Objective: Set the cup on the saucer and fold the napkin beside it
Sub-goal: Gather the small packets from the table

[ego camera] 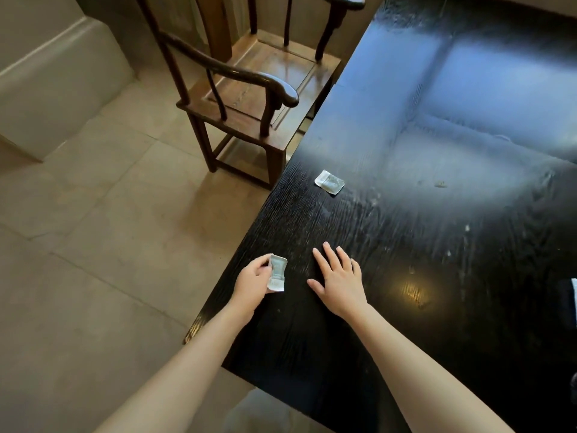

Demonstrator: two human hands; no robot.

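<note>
My left hand holds a small pale packet by its edge at the left rim of the black table. Just to the right, my right hand lies flat on the tabletop, fingers spread and nothing in it. A second small pale packet rests on the table farther away, near the left edge. No cup, saucer or napkin shows in this view.
A dark wooden armchair stands against the table's left side. Beige tiled floor lies to the left. A dark object with a white edge pokes in at the right border. A small crumb lies mid-table.
</note>
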